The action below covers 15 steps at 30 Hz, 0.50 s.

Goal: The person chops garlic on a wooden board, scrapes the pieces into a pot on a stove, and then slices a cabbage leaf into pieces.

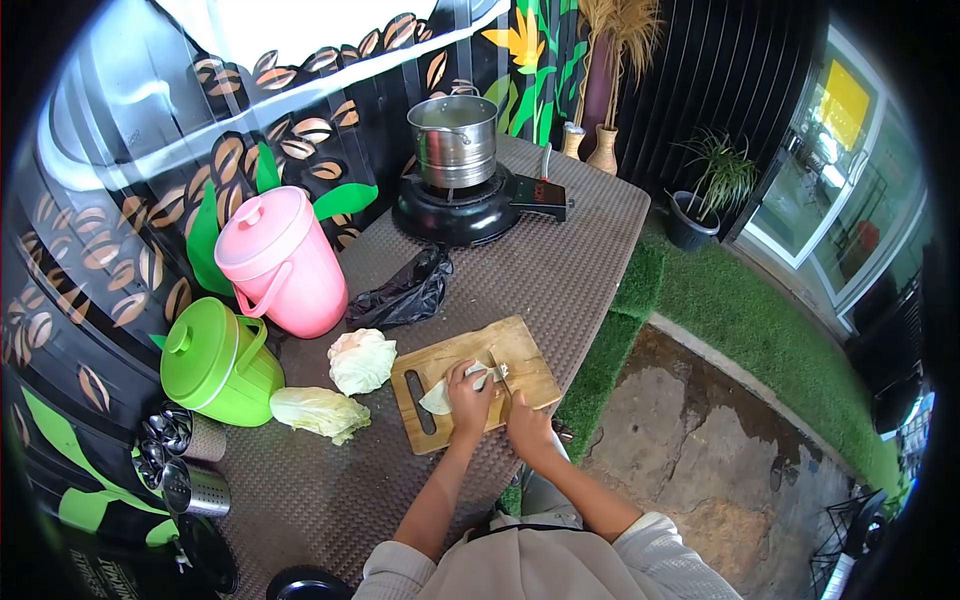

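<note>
A wooden cutting board (520,350) with a slot handle lies near the table's front edge. My left hand (470,400) presses down on a pale leafy piece (436,399) on the board, its fingers curled over it. Just right of it, my right hand (528,425) is wrapped round the handle of a knife (503,379), whose blade stands at the end of the pale piece. Left of the board sit a round cabbage (361,361) and a longer leafy head (320,414).
A steel pot (454,142) stands on a black portable stove (455,215) at the back. Black plastic bag (405,290), pink jug (285,260), green jug (222,362) and steel utensil holders (196,488) line the left side. The table's right edge (612,290) borders grass.
</note>
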Tool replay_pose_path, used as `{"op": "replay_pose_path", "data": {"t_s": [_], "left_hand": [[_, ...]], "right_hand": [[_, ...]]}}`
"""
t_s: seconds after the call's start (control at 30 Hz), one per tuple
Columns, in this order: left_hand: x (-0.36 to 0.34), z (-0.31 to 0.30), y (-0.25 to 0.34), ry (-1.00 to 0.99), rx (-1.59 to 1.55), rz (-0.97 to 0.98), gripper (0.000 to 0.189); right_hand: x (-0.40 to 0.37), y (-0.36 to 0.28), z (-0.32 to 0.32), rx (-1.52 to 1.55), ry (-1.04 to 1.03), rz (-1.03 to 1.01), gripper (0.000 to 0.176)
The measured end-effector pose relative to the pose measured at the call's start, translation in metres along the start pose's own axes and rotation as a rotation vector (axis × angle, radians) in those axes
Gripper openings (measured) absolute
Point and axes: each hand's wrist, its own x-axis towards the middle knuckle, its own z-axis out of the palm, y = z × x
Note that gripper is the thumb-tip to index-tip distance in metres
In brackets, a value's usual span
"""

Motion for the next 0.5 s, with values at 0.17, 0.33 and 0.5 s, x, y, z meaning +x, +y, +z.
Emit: {"op": "replay_pose_path", "data": {"t_s": [0.17, 0.33, 0.5], "left_hand": [[-0.002, 0.001, 0.000, 0.027, 0.025, 0.004, 0.013], [0.000, 0.001, 0.001, 0.028, 0.008, -0.011, 0.013], [0.000, 0.001, 0.000, 0.019, 0.017, -0.019, 0.013]], "right_hand": [[0.009, 0.005, 0.005, -0.004, 0.007, 0.000, 0.023], [0.005, 0.005, -0.003, 0.003, -0.001, -0.005, 0.022], [0.014, 0.005, 0.018, -0.018, 0.035, 0.002, 0.023]]}}
